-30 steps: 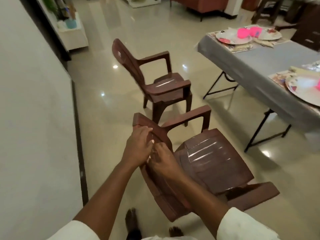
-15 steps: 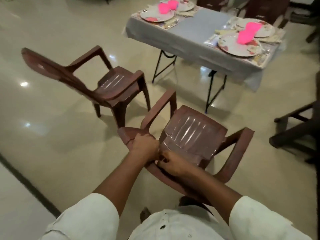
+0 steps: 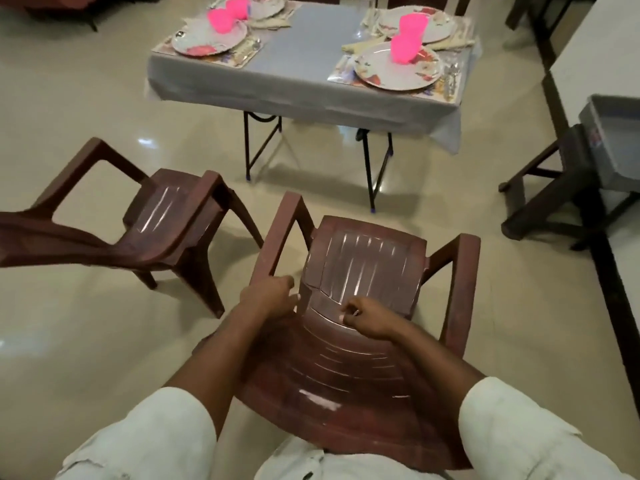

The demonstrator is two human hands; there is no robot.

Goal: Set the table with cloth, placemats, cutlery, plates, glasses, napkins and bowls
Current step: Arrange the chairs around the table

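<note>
A brown plastic armchair [image 3: 367, 258] is right in front of me, its back against my body. My left hand [image 3: 268, 297] grips the chair's back at its left edge. My right hand [image 3: 369, 317] curls over the top of the backrest. Ahead stands a folding table under a grey cloth [image 3: 301, 81], laid with placemats, flowered plates [image 3: 394, 69], pink glasses [image 3: 405, 46], napkins and cutlery. A second place setting with a plate [image 3: 207, 41] and a pink glass [image 3: 220, 20] lies at the table's left.
A second brown armchair [image 3: 162, 223] stands to the left, facing the table. A dark stool [image 3: 554, 199] carrying a grey tub [image 3: 616, 143] sits at the right beside a white counter [image 3: 602, 53]. Glossy beige floor lies between chair and table.
The view has swung right to face the table squarely. The chair in my hands has turned with it and now points at the table; both hands keep hold of its back.
</note>
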